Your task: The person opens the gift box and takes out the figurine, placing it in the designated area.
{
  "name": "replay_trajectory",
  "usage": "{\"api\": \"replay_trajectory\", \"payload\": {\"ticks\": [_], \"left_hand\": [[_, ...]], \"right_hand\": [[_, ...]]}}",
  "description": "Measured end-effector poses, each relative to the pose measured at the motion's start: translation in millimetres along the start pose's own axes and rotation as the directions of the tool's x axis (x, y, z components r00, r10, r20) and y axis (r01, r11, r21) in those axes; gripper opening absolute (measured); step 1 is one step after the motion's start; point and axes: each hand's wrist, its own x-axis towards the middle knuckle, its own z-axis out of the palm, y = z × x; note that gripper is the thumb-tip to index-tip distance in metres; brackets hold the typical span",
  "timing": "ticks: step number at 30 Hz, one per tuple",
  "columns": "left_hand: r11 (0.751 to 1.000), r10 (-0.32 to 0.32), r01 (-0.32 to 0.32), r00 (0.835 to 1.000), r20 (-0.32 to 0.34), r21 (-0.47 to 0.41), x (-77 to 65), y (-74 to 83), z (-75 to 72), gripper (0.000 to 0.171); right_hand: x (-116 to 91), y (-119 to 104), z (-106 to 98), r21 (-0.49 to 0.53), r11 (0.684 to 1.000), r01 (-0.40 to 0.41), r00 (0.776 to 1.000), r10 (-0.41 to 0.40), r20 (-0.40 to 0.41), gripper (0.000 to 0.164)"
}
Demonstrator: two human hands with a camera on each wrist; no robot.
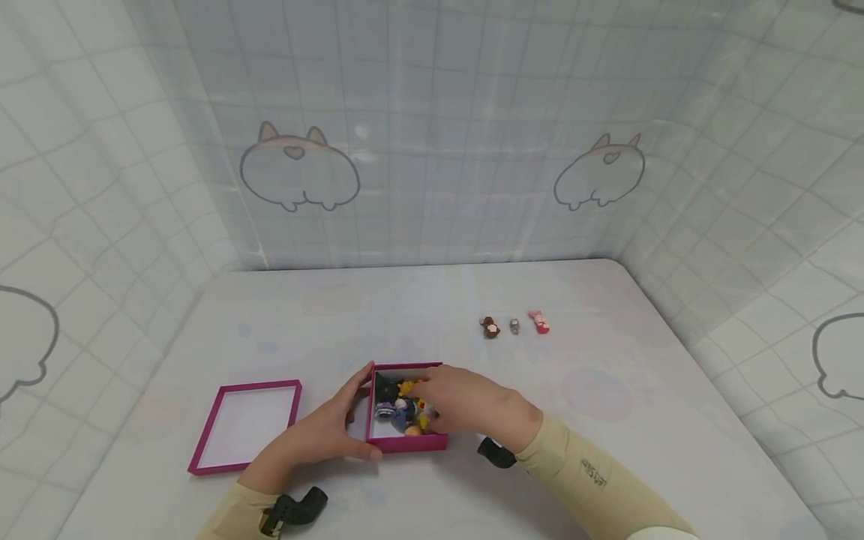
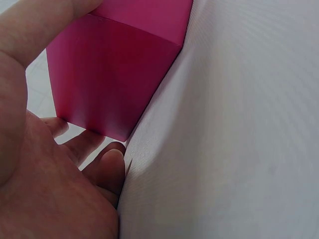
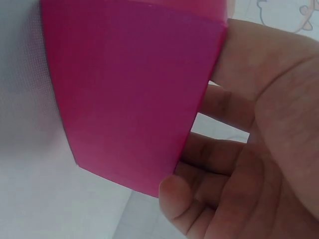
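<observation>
A magenta open box [image 1: 408, 445] with white inside stands near the table's front, holding several small toy figurines [image 1: 401, 412], among them black, purple and yellow ones. My left hand [image 1: 328, 429] grips the box's left side, thumb at the front corner and fingers toward the back corner. In the left wrist view the box's side wall [image 2: 112, 74] lies between thumb and fingers. Over the right wall, my right hand [image 1: 466, 397] reaches into the box among the figurines. Its thumb and some fingertips are hidden behind the right wall [image 3: 129, 94], so whether they pinch a figurine cannot be seen.
A magenta-rimmed box lid [image 1: 297, 401] lies inside up on the left, partly behind the left forearm. Toward the back right lie a brown figurine [image 1: 490, 328], a small grey figurine [image 1: 515, 326] and a pink-and-red figurine [image 1: 539, 322]. Patterned curtains [image 1: 432, 135] surround the table.
</observation>
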Motion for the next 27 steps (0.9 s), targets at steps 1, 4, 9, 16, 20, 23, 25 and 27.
{"api": "replay_trajectory", "payload": {"ticks": [1, 4, 9, 16, 20, 23, 25, 27], "left_hand": [[1.0, -0.001, 0.001, 1.0, 0.0, -0.001, -0.1, -0.4, 0.2, 0.127], [1.0, 0.006, -0.006, 1.0, -0.001, -0.005, -0.1, -1.5, 0.4, 0.127], [1.0, 0.015, -0.015, 1.0, -0.003, -0.007, 0.2, -2.1, 0.9, 0.127], [1.0, 0.011, -0.011, 1.0, 0.0, -0.004, 0.8, -2.1, 1.0, 0.128], [1.0, -0.002, 0.002, 1.0, 0.004, -0.014, 1.7, -2.1, 0.4, 0.127], [1.0, -0.011, 0.011, 1.0, 0.007, -0.01, 1.6, -1.2, 0.6, 0.127], [1.0, -0.014, 0.014, 1.0, 0.006, -0.005, 1.2, -0.1, 0.7, 0.127], [1.0, -0.013, 0.013, 1.0, 0.002, 0.002, 1.1, 1.0, 0.9, 0.127]], "right_hand": [[0, -1, 0, -0.012, 1.0, 0.002, 1.0, -0.002, -0.001, 0.051], [1, -2, 0, -0.047, 0.999, 0.007, 1.0, -0.008, -0.007, 0.054], [1, -1, 1, -0.088, 0.995, 0.037, 0.999, -0.038, -0.02, 0.052], [-1, 8, 1, 0.029, 0.998, 0.049, 0.998, -0.048, -0.042, 0.055], [-4, 15, -1, 0.149, 0.987, 0.055, 0.997, -0.046, -0.065, 0.056], [-7, 19, -1, 0.244, 0.967, 0.072, 0.994, -0.05, -0.092, 0.056], [-9, 22, -2, 0.295, 0.951, 0.093, 0.991, -0.058, -0.124, 0.058], [-10, 24, -3, 0.325, 0.939, 0.116, 0.985, -0.066, -0.16, 0.06]]}}
